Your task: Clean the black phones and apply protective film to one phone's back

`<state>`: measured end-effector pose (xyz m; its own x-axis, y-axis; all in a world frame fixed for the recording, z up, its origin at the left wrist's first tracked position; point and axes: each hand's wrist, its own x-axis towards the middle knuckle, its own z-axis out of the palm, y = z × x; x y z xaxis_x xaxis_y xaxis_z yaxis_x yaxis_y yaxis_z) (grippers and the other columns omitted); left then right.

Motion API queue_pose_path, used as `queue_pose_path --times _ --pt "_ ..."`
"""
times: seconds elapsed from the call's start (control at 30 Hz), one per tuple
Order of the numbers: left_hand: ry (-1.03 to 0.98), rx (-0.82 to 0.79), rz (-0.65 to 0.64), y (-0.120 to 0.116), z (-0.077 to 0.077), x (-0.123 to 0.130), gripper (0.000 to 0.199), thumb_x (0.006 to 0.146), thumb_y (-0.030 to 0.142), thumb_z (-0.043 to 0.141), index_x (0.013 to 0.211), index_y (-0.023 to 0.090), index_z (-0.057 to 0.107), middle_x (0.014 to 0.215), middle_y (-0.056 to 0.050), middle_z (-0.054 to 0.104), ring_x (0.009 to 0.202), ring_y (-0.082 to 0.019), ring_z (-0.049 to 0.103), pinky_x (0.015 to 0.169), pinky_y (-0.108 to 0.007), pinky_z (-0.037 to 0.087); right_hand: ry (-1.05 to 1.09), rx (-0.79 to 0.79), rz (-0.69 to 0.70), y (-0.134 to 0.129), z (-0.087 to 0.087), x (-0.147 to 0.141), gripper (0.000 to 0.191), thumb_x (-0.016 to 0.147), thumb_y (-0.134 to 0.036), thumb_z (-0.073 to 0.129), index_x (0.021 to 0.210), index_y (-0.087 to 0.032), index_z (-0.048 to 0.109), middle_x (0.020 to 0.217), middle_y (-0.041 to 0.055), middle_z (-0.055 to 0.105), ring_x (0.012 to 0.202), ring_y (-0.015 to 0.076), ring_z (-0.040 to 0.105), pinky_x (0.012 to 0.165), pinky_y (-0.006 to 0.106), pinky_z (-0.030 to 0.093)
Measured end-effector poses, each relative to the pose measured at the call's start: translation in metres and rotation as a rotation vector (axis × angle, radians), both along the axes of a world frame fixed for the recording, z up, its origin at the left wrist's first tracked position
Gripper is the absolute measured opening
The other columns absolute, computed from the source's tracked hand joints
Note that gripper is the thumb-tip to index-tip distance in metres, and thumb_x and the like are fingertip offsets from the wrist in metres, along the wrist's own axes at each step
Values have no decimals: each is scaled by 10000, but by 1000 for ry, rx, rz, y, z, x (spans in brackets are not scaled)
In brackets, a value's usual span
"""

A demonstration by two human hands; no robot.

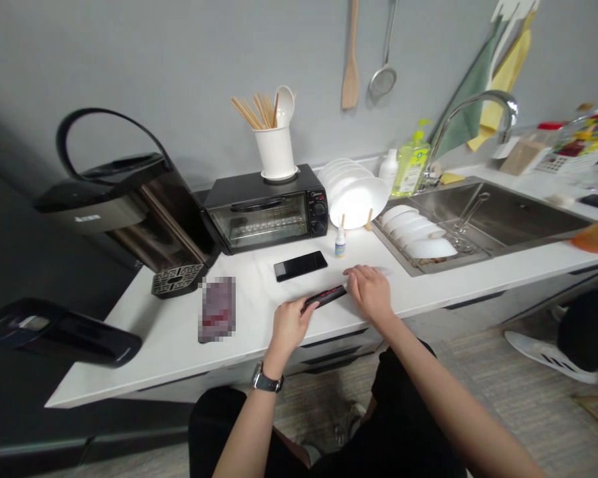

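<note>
A slim black bar with red marks [327, 295] lies between my hands, close to the front of the white counter [254, 362]. My left hand [290, 322] is closed on its left end, thumb and fingers pinching it. My right hand [369, 291] is at the bar's right end, with fingers curled together; what they hold, if anything, is too small to make out. Just behind the bar lies a black phone [300, 265]. A small white bottle with a blue and yellow label [340, 243] stands beyond my right hand.
Behind are a toaster oven [269, 219], white plates [359, 202] and a utensil holder [275, 153]. A dispenser [149, 219] and blurred packet [218, 309] are left. The sink [508, 216] is right; a person's shoe [551, 356] is on the floor.
</note>
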<state>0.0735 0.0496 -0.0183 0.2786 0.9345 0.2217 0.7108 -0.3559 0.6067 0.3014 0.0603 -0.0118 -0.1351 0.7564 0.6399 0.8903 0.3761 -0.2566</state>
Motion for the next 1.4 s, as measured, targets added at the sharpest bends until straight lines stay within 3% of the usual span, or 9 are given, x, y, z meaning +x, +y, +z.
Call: queue_pose_path --times 0.27,0.5,0.63,0.83,1.0,1.1,1.2,1.3,1.4 --pt "-310 150 45 -5 21 11 268 1031 375 573 1024 181 757 970 -79 798 848 -207 719 785 -278 527 333 4 109 -6 22 -46 461 1117 -266 250 1134 -213 708 1089 74 769 1109 237 662 1188 480 326" --pt "-538 203 142 -10 54 33 232 976 408 632 930 186 685 834 -22 716 755 -162 644 720 -240 506 876 -56 210 -10 40 -83 591 1118 -520 180 1083 -212 683 928 77 718 881 225 658 824 361 514" --pt "-556 150 187 -2 43 38 243 960 415 662 1062 195 679 837 -6 719 701 -146 631 666 -225 492 1071 -127 40 -1 19 -80 643 1010 -777 303 650 -258 423 587 -17 459 589 168 436 543 303 363" --pt "-544 236 225 2 26 32 290 1032 393 559 1241 205 628 1133 -94 777 1041 -219 735 916 -296 555 1194 18 -198 7 28 -49 640 1009 -778 321 624 -269 371 560 -47 333 544 148 338 518 311 299" --pt "-423 189 43 5 13 38 314 1015 336 584 1287 191 640 1223 -121 764 1102 -238 734 974 -322 554 771 101 190 0 71 -49 642 1122 -534 194 965 -208 725 806 76 661 845 250 632 821 404 538" --pt "-383 90 -24 12 -1 40 199 996 246 550 1084 141 695 933 -110 788 837 -231 747 800 -314 574 305 104 367 -5 81 -57 443 1115 -442 361 1158 -224 744 1087 109 735 1098 275 630 1036 465 504" --pt "-406 121 -29 17 -12 41 220 944 171 552 1097 123 701 1021 -150 782 945 -262 744 844 -342 571 5 171 392 -6 81 -61 303 1068 -411 539 1152 -200 740 1106 103 752 1052 272 642 1141 527 439" --pt "-431 148 -17 19 -15 41 260 905 158 568 1118 130 715 1134 -169 770 1066 -282 724 878 -347 565 -182 240 531 -2 81 -58 227 1080 -299 531 1138 -208 730 1129 67 769 1015 231 666 1158 489 431" --pt "-421 94 -27 19 -15 40 210 941 204 539 945 131 736 890 -125 782 811 -243 730 712 -304 545 -155 168 479 3 83 -47 329 1045 -366 605 1332 -213 647 1124 76 771 981 245 684 971 427 537"
